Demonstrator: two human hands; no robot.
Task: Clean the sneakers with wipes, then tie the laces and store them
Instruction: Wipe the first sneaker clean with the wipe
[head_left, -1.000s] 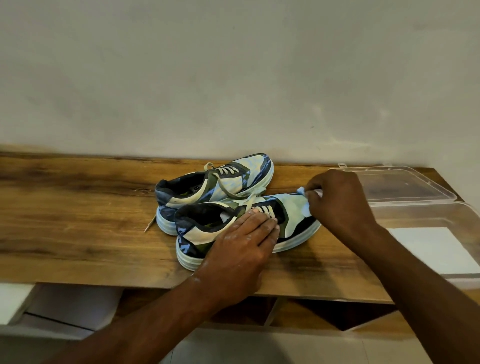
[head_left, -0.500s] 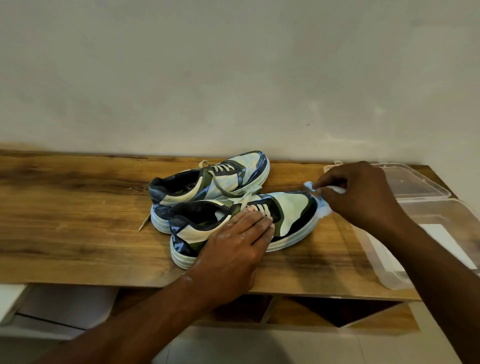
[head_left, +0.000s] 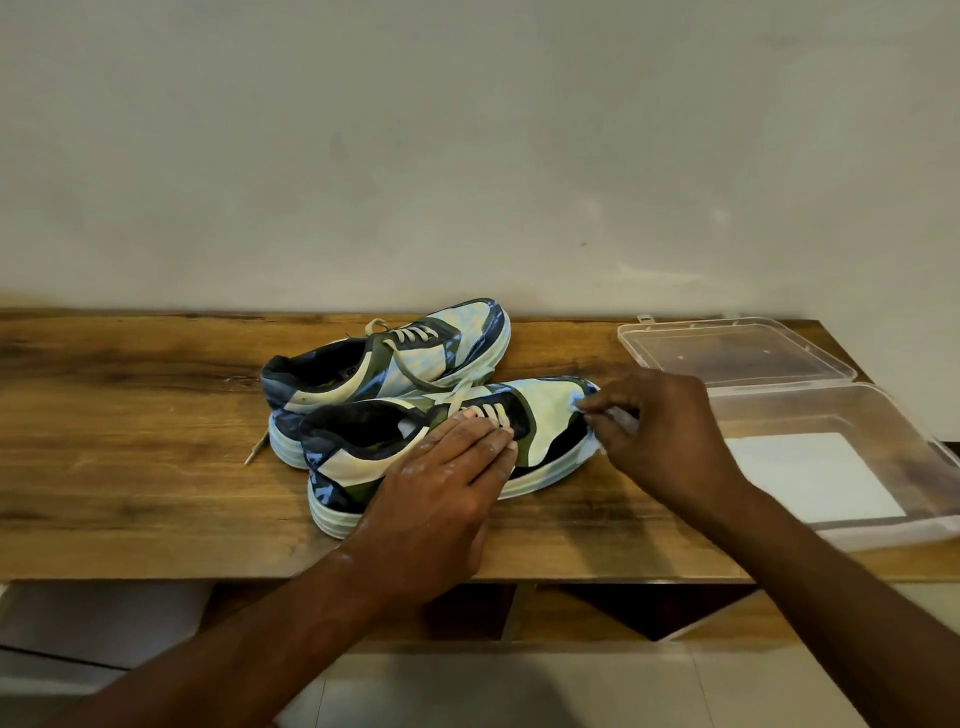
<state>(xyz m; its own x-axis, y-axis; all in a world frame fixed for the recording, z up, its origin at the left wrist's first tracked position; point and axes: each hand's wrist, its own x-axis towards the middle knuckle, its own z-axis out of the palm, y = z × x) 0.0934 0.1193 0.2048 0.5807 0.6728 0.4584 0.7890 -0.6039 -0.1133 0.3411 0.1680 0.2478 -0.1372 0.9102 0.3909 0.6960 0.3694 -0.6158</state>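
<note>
**Still on the wiping, laces and storage to come**

Right, from my remote seat, head view: I see the near sneaker (head_left: 457, 441) lying on the wooden shelf (head_left: 130, 441), toe pointing right, with the far sneaker (head_left: 395, 358) just behind it and touching it at the heel end. The left hand (head_left: 441, 483) lies flat, fingers straight, pressing down across the near sneaker's laces and side to pin it. The right hand (head_left: 660, 431) has its fingers curled, pinching a pale wipe (head_left: 621, 418) right against the toe of that sneaker.

My read: cleaning is under way, on the toe of the near sneaker. Whether the far sneaker has had its turn, I cannot tell. The laces look loose on both; one lace end (head_left: 258, 448) trails onto the wood left of the heels. So tying is not done, and storage is not done either.

Surface next: a long wood-grain shelf, dark streaks in it, with open cubbies below its front edge. To the right sits a clear plastic box (head_left: 924, 441), open, a white sheet (head_left: 810, 478) in its bottom, and its clear lid (head_left: 737, 353) lying flat behind it, towards the wall. That box looks like the likely storage spot, I judge.

Room: a plain pale wall (head_left: 467, 156) behind, light floor tiles below.
</note>
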